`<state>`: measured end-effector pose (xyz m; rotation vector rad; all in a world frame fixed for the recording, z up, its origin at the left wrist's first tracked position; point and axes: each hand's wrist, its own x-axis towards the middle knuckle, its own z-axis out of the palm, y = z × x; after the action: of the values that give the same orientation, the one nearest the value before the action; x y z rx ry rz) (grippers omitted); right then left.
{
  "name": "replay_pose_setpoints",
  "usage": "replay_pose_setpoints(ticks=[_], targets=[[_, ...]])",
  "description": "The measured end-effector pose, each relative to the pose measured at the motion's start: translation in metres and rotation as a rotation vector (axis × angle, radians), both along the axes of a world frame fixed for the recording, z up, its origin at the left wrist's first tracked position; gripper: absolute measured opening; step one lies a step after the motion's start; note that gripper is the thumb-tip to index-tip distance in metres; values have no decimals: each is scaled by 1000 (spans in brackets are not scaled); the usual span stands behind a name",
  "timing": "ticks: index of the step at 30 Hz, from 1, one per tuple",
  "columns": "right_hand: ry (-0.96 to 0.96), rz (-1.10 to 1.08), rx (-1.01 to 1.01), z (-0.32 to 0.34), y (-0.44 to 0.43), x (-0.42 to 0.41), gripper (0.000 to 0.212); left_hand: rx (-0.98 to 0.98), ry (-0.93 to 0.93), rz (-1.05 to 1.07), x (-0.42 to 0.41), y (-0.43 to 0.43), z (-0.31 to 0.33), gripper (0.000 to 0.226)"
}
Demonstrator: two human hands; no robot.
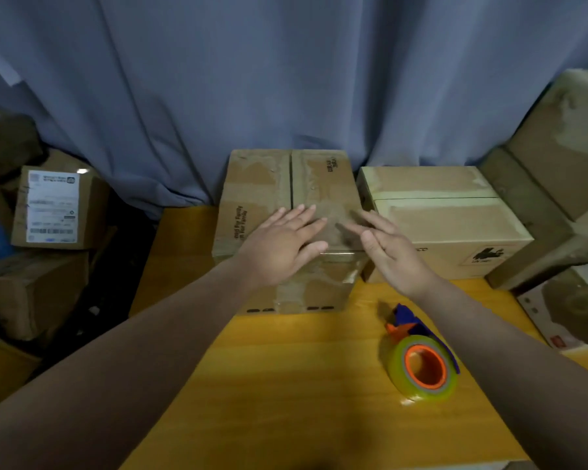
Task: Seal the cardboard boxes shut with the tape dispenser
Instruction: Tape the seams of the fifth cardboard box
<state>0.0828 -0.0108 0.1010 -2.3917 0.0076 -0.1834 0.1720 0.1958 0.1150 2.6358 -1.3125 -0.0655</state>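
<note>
2 sets of fingers (299, 217), straight and spread, gripping nothing. Flat on the near top of the middle box (319, 184), the left hand (279, 247), seemingly pressing down. Just to its right over the same top, the right hand (392, 256), blurred, contact impossible to tell. Between and below them, a glossy strip of tape (336, 254) folding over the near edge. Farther on, a dark seam (291, 178) running to the far edge, not yet taped by the look of it.

Likely step: smoothing down tape. Risks from here:
- uneven rubbing, trapping wrinkles or bubbles and leaving a strip ready to peel
- too much weight on the flaps, bowing them inward and widening the seam
- stopping short, with the far stretch left unsealed

Near right on the yellow desk (269, 385), the tape dispenser (421, 361), lying on its side just beneath the right forearm and well apart from both hands. Could be knocked or dragged toward the right edge by that forearm on drawing back. Its loose tape end could also stick to the desk or to itself.

Just beside the middle box on the right, a neighbouring box (448, 225) with pale tape along its top seam. Could be shoved by any sideways slide of the middle box.
</note>
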Motion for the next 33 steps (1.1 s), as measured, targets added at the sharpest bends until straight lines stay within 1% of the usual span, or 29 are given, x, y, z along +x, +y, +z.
replay_pose_setpoints(ticks=[1, 2, 4, 7, 9, 11, 12, 13, 14, 15, 16, 18, 19, 20, 22, 26, 29, 32, 33], targets=[[45, 12, 104, -5, -5, -2, 44, 7, 15, 2, -1, -7, -3, 59], [66, 31, 153, -10, -8, -3, 46, 36, -2, 6, -1, -11, -5, 59], [31, 58, 162, -21, -9, -3, 47, 128, -87, 20, -1, -15, -10, 62], [-46, 61, 91, -37, -9, -4, 52, 251, -200, 33, -4, -17, -16, 74], [-97, 58, 17, -42, -9, -4, 57, 286, -226, 29, -4, -19, -20, 79], [-95, 61, -42, -43, -9, -3, 63, 324, -231, 33, -3, -19, -19, 82], [-65, 68, -51, -43, -8, -3, 66, 354, -233, 37, -4, -18, -17, 86], [-28, 76, -25, -41, -7, -5, 66, 375, -234, 44, -6, -18, -15, 89], [-2, 72, 48, -37, -5, -7, 62, 369, -237, 51, -9, -19, -12, 92], [11, 48, 165, -33, 0, -8, 55, 336, -236, 52, -12, -23, -10, 92], [26, -2, 295, -29, 5, -8, 52, 287, -228, 38, -14, -30, -9, 89], [73, -134, 559, -27, 17, -5, 51, 224, -212, -19, -21, -50, -8, 75], [87, -200, 674, -29, 22, -3, 51, 216, -210, -35, -24, -60, -9, 68], [95, -256, 744, -32, 26, -1, 50, 218, -211, -38, -26, -69, -11, 64], [85, -305, 756, -39, 29, 2, 50, 251, -232, -25, -27, -75, -16, 61], [29, -323, 653, -51, 29, 8, 48, 282, -286, -83, -22, -54, -21, 61], [-7, -371, 680, -55, 33, 11, 41, 223, -377, -93, -18, -22, -25, 54], [-39, -389, 699, -57, 34, 12, 35, 169, -423, -81, -10, 19, -33, 48], [-41, -403, 697, -57, 34, 12, 38, 130, -439, -78, -8, 31, -33, 48]])
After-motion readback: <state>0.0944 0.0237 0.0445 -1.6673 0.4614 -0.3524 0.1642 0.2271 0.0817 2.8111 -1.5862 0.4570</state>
